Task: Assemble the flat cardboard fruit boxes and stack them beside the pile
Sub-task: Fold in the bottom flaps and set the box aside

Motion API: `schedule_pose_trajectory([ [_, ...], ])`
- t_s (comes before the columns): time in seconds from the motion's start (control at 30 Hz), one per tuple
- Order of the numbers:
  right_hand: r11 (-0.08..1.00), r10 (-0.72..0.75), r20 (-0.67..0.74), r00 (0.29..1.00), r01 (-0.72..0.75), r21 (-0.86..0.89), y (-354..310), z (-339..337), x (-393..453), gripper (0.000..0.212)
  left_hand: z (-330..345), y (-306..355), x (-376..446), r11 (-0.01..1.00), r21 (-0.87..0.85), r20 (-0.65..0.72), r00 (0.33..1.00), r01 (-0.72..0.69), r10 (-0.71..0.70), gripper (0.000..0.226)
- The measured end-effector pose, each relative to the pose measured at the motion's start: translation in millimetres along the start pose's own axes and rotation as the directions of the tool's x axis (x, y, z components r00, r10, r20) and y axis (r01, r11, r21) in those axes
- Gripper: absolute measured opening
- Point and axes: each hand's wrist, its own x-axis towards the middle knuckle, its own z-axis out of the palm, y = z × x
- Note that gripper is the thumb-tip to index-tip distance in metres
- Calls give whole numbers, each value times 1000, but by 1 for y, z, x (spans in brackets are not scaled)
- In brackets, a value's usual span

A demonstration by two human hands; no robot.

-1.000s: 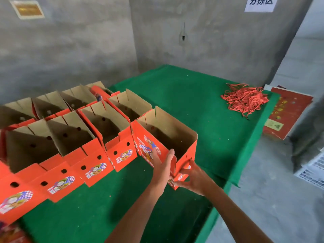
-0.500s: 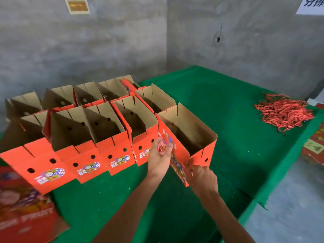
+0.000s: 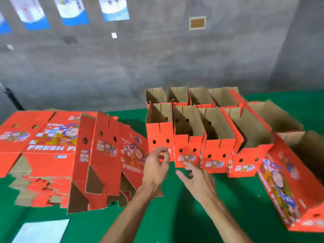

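Note:
A pile of flat orange fruit boxes [image 3: 43, 151] lies on the left of the green table [image 3: 175, 216]; its top blank [image 3: 105, 163] is partly folded and leans up. Two rows of assembled open boxes [image 3: 189, 137] stand in the middle. The last assembled box [image 3: 289, 181] stands at the right end, nearest me. My left hand [image 3: 157, 165] hovers in front of the leftmost assembled box with loosely curled fingers, holding nothing. Beside it, my right hand [image 3: 198, 179] is spread above the cloth, also holding nothing.
A grey concrete wall [image 3: 122, 67] with blue-and-white posters [image 3: 73, 11] rises behind the table. A pale sheet [image 3: 42, 232] lies on the cloth at the near left. Bare green cloth lies in front of the boxes.
Both hands let go of the rightmost box and moved left toward the flat pile. The view swung left, and the pile of flat boxes came into sight.

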Motion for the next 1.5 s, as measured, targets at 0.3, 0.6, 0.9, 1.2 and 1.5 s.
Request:
schedule_pose_trajectory([
  [0.3, 970, -238, 377, 895, 199, 140, -124, 129, -7, 70, -166, -83, -20, 905, 424, -185, 982, 40, 43, 33],
  [0.6, 961, -268, 535, 801, 265, 85, -142, 182, -11, 98, -207, -90, -19, 943, 326, -190, 982, 71, -9, 49],
  [0.9, 931, -332, 501, 799, 362, 41, -136, 176, -5, 85, -227, -79, 0, 975, 107, -221, 961, 194, -167, 59],
  [1.2, 902, -363, 498, 788, 431, -25, -126, 164, -1, 55, -241, -82, 16, 977, 53, -55, 978, 206, -203, 62],
  [1.5, 911, -380, 483, 789, 409, 51, -122, 152, 4, 54, -247, -70, 20, 950, 311, 163, 983, 25, -79, 61],
])
